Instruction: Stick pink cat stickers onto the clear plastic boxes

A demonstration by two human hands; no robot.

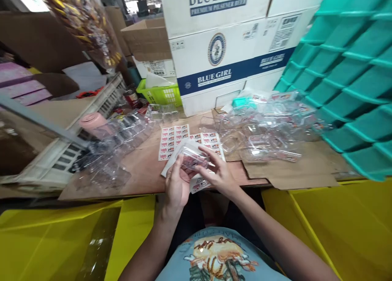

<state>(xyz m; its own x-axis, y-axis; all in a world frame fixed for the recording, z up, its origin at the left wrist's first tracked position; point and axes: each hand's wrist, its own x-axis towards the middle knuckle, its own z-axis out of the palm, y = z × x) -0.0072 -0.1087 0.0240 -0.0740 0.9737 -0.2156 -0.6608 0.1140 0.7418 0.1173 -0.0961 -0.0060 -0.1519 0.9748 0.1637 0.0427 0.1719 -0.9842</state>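
A clear plastic blister case [193, 153] is held between my two hands over the table's front edge. My left hand [178, 183] cups it from the left and below, thumb along its side. The fingers of my right hand [217, 170] grip its right side. Beneath it lie sheets of printed stickers [168, 141] with red and black pictures, partly hidden by the case and my hands. To the right is a loose pile of clear plastic cases [263, 142]. More clear plastic shells [122, 136] stand nested in a row on the left.
White beer cartons [232, 60] wall off the back. Stacked turquoise bins [352, 77] rise at the right. A lime-green basket [161, 94], a pink cup [93, 122] and a white crate [61, 154] stand at the left. Yellow boxes [346, 220] flank my legs.
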